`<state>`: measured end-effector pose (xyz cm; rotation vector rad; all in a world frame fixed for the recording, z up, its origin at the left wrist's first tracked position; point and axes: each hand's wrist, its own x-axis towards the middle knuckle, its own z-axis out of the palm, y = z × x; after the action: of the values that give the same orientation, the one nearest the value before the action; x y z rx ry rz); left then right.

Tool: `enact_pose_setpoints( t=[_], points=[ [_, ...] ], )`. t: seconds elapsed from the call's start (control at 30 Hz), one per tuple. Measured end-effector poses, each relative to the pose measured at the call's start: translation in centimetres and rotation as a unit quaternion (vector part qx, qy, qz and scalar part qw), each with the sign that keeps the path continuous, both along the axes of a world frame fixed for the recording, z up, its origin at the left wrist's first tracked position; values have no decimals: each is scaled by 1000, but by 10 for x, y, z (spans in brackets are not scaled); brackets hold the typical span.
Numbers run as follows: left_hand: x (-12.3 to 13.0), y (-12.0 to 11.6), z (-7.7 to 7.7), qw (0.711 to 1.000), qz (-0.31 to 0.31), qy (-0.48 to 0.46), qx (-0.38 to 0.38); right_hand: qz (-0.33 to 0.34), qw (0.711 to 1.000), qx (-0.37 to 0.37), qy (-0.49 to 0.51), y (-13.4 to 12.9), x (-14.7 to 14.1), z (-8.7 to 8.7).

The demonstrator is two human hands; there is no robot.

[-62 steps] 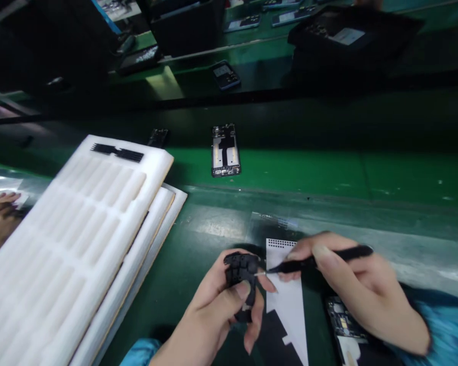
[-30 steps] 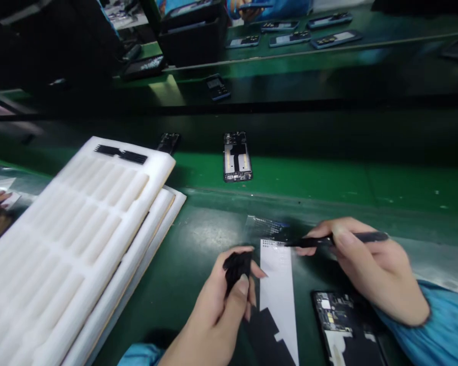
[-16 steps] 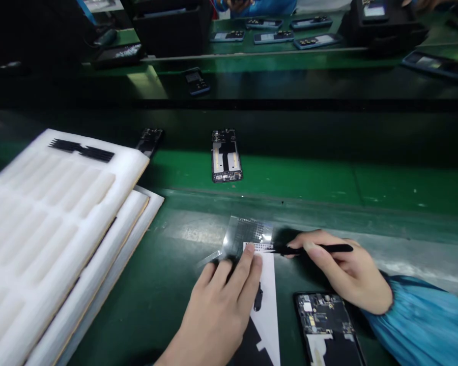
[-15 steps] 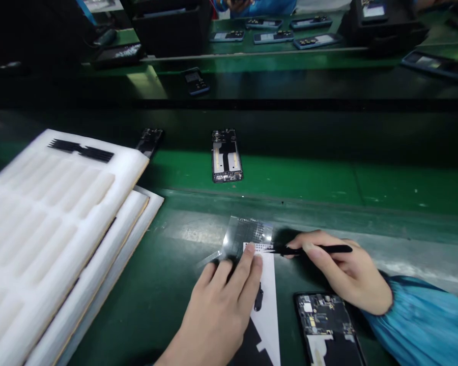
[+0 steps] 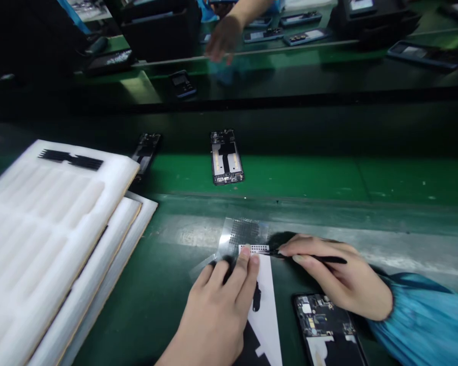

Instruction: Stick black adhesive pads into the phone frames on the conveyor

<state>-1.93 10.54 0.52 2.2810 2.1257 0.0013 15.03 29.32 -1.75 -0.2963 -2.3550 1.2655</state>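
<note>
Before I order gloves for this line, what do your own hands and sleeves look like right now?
The left hand and right hand are bare, with no gloves. Only the right sleeve shows: shiny blue cloth, gathered into a snug cuff.

I can't read any words, numbers or brand marks from here. The white backing sheet shows only rows of dots, and the phone mainboard beside it may carry tiny markings, though they're too small to make out.

Your green table, carrying stacked white foam trays on your left, two phone frames farther out, an opened phone, a white backing sheet, clear film before you
</note>
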Motion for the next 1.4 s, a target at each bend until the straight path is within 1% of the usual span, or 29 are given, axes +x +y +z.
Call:
enact_pose_setpoints(
  t=[0.1, 0.17, 0.33, 0.53, 0.8, 0.87, 0.93, 1.0, 1.03, 1.1, 1.17, 1.2, 1.27, 1.3, 1.37, 1.4],
  points=[
    [-1, 1, 0, 1000, -4, -6, 1, 38, 999, 29, -5, -5, -2, 8],
    [-3, 1, 0, 1000, -7, -12, 3, 42, 999, 23, -12, -8, -4, 12],
    [-3, 1, -2, 1000, -7, -28, 6, -18, 998, -50, -40, -9, -6, 10],
    [-3, -1, -4, 1000, -3, -25, 12, -39, 993, -102, -52, -3, -8, 10],
    [-5, 1, -3, 1000, -3, -19, -14, -68, 985, -150, -54, -7, -12, 8],
    [-5, 0, -2, 999, 1, -30, -20, -84, 976, -196, -46, -6, -14, 10],
    [-6, -2, -3, 999, 1, -48, -14, -105, 957, -268, -18, -3, -12, 12],
    [-8, -6, -3, 998, 5, -68, 15, -132, 935, -330, 12, 0, -2, 14],
    [-9, -8, -3, 996, 11, -81, 36, -148, 926, -345, 22, -1, 7, 15],
    [-9, -11, -2, 988, 36, -126, 84, -178, 923, -340, 20, -6, 27, 14],
    [-7, -13, 2, 971, 80, -190, 121, -196, 937, -290, -9, -17, 48, 11],
    [-6, -13, 4, 960, 109, -225, 126, -201, 945, -256, -27, -22, 56, 9],
    [-2, -12, 10, 937, 168, -286, 113, -200, 958, -198, -51, -31, 67, 6],
    [0, -12, 12, 925, 196, -310, 96, -196, 962, -183, -54, -34, 69, 5],
    [2, -11, 13, 900, 255, -348, 61, -183, 966, -178, -51, -36, 69, 2],
    [2, -11, 12, 885, 288, -360, 55, -177, 966, -180, -49, -36, 67, 2]
  ],
)
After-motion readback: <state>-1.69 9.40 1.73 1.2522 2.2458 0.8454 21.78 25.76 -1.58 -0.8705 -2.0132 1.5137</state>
